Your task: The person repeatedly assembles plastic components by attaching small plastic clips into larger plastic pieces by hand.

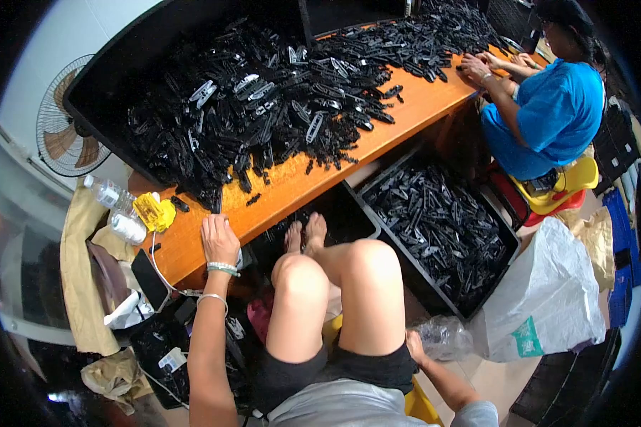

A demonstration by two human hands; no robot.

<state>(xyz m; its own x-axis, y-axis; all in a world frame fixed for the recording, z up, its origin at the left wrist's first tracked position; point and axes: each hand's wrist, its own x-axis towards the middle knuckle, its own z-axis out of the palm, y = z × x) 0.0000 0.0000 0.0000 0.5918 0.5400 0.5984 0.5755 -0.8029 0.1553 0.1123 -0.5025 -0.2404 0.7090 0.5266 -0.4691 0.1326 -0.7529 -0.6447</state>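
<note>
My left hand (pixel 221 242) rests on the front edge of the orange wooden table (pixel 292 206), fingers stretched out on its surface, with bracelets at the wrist. Just beyond it begins a big heap of black plastic clip-like parts (pixel 263 107), some glinting silver. My right hand (pixel 415 346) hangs low beside my right thigh, next to a clear plastic bag (pixel 445 337). Its fingers are mostly hidden, and whether it touches the bag I cannot tell.
A bottle (pixel 108 192), a yellow packet (pixel 154 212) and a white roll (pixel 128 229) stand at the table's left end. A black crate (pixel 470 302) of similar parts sits right of my knees, near a white sack (pixel 545 299). A person in blue (pixel 559 107) works at the far right.
</note>
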